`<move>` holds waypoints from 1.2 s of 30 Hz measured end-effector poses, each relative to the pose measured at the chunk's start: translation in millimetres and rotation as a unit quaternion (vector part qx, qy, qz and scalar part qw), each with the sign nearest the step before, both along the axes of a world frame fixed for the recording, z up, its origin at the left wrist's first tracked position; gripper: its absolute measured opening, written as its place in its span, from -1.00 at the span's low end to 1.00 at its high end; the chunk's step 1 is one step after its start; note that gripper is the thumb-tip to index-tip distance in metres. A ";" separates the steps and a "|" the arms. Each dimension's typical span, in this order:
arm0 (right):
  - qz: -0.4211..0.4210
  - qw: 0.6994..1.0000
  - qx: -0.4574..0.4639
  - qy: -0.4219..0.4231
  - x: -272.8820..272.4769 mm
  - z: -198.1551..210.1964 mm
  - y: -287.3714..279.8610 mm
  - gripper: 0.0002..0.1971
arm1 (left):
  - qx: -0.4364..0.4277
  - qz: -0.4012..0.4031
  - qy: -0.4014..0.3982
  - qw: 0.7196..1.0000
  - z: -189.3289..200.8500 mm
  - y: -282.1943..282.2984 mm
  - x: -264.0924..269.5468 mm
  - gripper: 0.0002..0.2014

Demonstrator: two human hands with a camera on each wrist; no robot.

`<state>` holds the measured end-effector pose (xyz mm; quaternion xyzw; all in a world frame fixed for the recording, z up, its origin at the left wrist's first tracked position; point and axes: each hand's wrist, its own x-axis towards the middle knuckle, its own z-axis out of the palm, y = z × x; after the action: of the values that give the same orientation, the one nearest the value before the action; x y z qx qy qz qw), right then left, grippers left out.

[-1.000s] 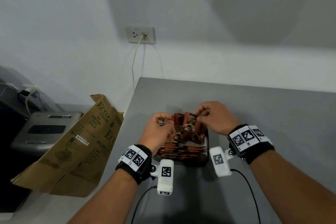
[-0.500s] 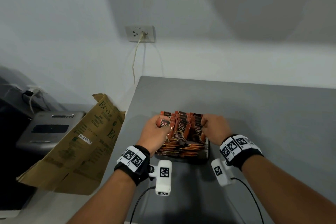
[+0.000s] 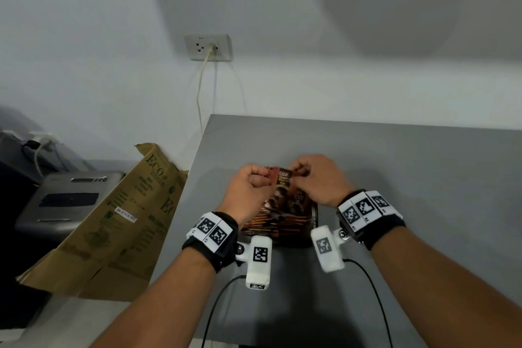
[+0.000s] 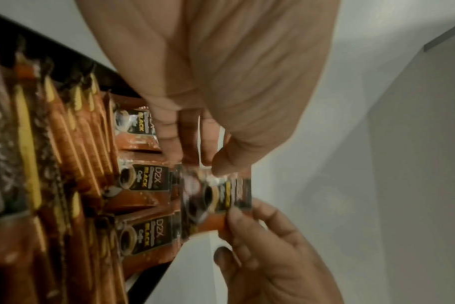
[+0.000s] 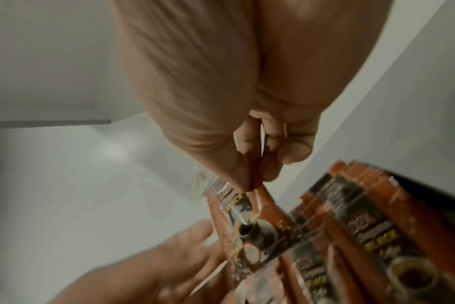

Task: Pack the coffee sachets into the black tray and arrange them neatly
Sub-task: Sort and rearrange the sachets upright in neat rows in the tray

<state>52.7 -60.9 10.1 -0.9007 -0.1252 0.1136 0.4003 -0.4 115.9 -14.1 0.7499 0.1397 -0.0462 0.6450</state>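
Observation:
A black tray [image 3: 315, 213] on the grey table is packed with several orange-and-brown coffee sachets [image 3: 278, 223] standing in rows. Over the tray's far end, my left hand [image 3: 261, 178] and right hand [image 3: 296, 171] pinch the two top corners of one coffee sachet [image 3: 283, 178]. The left wrist view shows my left hand [image 4: 210, 170] pinching that held sachet [image 4: 218, 195] above the packed sachets [image 4: 143, 181], with right-hand fingers [image 4: 244, 228] on its other edge. Seen from the right wrist, my right hand [image 5: 252, 179] pinches the held sachet [image 5: 243, 216] by its top. The lower part of the sachet is hidden.
The grey table [image 3: 423, 178] stretches out to the right of the tray and towards me. A brown cardboard box [image 3: 118, 220] leans at the table's left edge, beside a grey machine [image 3: 67, 200]. A wall socket [image 3: 208, 47] with a cable is behind. Two wrist cables [image 3: 375, 291] trail towards me.
Half a second ago both hands pressed the sides of the sachet rows. They have since lifted and come together at the far end, pinching one sachet by its top.

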 end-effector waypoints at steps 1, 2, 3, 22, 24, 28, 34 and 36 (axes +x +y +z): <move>-0.019 1.000 -0.005 0.006 3.2 -1.7 -6.6 -0.83 | 0.006 0.012 0.005 1.000 -0.8 4.3 -0.5 -0.73; -0.026 0.999 -0.018 0.015 5.2 -4.8 -12.5 -0.83 | 0.017 0.020 0.010 1.000 -2.1 9.3 -1.5 -0.75; -0.022 0.999 -0.040 0.025 5.4 -8.6 -17.2 -0.82 | 0.030 0.024 0.014 0.999 -2.8 14.0 -2.6 -0.77; 0.012 0.992 -0.118 -0.048 -18.2 -32.7 -6.9 -0.81 | 0.170 -0.060 0.051 0.982 -19.8 45.5 -28.6 -0.55; 0.104 0.987 -0.120 -0.004 -22.1 -23.2 -4.7 -0.83 | 0.182 -0.074 0.047 0.979 -20.2 46.0 -28.3 -0.54; 0.184 0.963 -0.197 0.032 -24.4 -26.5 -7.6 -0.75 | 0.205 -0.111 0.043 0.971 -18.7 46.7 -24.7 -0.55; 0.178 0.965 -0.191 0.023 -24.6 -33.4 -13.4 -0.79 | 0.205 -0.144 0.056 0.966 -17.0 50.8 -16.0 -0.59; 0.171 0.967 -0.189 0.019 -24.8 -35.2 -14.6 -0.79 | 0.208 -0.148 0.052 0.966 -18.7 52.6 -14.5 -0.62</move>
<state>27.8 -75.5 -25.1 -0.9231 -0.2458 0.2186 0.1992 -14.9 168.4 -32.8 0.8764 0.0669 -0.1497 0.4529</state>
